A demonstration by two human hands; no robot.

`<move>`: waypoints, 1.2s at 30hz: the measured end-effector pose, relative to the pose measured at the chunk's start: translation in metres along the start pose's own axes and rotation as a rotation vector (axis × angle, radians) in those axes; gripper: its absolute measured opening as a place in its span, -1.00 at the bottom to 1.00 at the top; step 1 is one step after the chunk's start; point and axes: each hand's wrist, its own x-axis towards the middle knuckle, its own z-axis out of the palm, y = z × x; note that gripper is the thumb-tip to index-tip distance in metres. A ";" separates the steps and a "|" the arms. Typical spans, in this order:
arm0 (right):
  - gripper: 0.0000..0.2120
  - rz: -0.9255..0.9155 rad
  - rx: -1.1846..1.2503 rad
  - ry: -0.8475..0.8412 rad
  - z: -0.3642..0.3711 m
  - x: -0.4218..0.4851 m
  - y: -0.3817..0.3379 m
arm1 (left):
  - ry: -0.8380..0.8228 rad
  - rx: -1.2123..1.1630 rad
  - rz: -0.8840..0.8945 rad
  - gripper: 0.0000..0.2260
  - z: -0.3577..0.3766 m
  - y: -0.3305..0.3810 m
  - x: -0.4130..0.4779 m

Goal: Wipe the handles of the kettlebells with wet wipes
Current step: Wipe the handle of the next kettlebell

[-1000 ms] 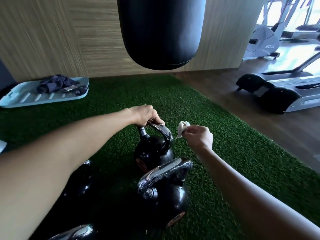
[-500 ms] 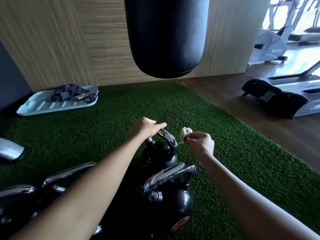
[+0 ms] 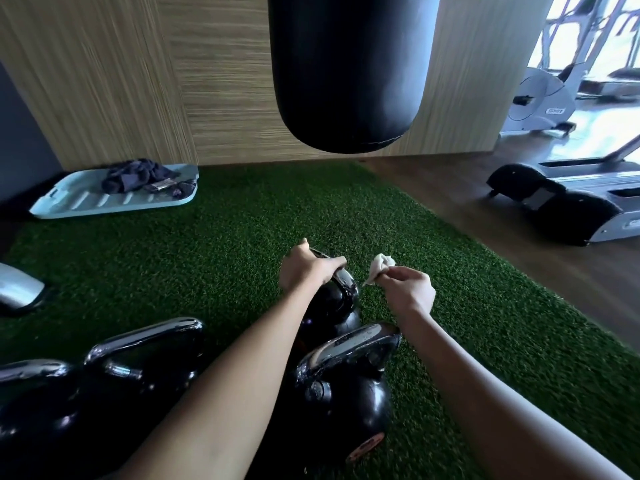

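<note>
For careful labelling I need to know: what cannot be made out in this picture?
All in the head view:
Far kettlebell handle: left hand covers its top; whether it grips or only rests there is hidden.
Wet wipe: partly inside the right hand.
Near kettlebell label: blurred, unreadable.
Silver object: cut by the left edge.
Leftmost kettlebell: cut by the left edge.
</note>
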 end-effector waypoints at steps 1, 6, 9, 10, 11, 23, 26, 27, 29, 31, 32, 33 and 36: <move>-0.85 0.009 -0.003 -0.004 0.000 0.000 0.001 | -0.008 -0.012 0.009 -0.15 -0.001 -0.004 0.002; -0.81 -0.054 -0.074 -0.069 0.004 0.001 0.001 | -0.076 -0.056 0.023 -0.19 -0.021 -0.022 -0.001; -0.84 -0.119 -0.112 -0.112 0.007 0.005 -0.005 | -0.111 -0.051 0.060 -0.09 -0.033 -0.037 0.003; -0.85 -0.143 -0.126 -0.133 0.009 0.006 -0.008 | -0.128 -0.050 0.083 -0.08 -0.038 -0.043 0.005; -0.84 -0.167 -0.144 -0.156 0.011 0.006 -0.011 | -0.144 -0.051 0.105 -0.08 -0.043 -0.049 0.008; -0.76 -0.222 -0.447 -0.404 0.086 0.017 -0.053 | -0.342 -0.204 0.206 0.07 -0.080 -0.104 0.024; -0.67 -0.242 -0.555 -0.435 0.116 0.014 -0.054 | -0.314 -0.185 0.219 -0.01 -0.082 -0.110 0.022; -0.68 -0.240 -0.575 -0.440 0.125 0.012 -0.053 | -0.294 -0.181 0.226 -0.03 -0.082 -0.113 0.020; -0.79 -0.218 -0.586 -0.463 0.139 0.010 -0.048 | -0.266 -0.186 0.220 0.00 -0.080 -0.117 0.017; -0.82 -0.243 -0.618 -0.479 0.151 0.007 -0.046 | -0.268 -0.209 0.183 0.05 -0.079 -0.124 0.015; -0.83 -0.267 -0.629 -0.489 0.155 0.006 -0.047 | -0.272 -0.222 0.168 0.05 -0.079 -0.128 0.016; -0.86 -0.283 -0.625 -0.493 0.158 0.005 -0.048 | -0.281 -0.228 0.156 0.05 -0.081 -0.131 0.016; -0.79 -0.288 -0.599 -0.514 0.168 0.006 -0.047 | -0.287 -0.240 0.164 0.01 -0.090 -0.141 0.009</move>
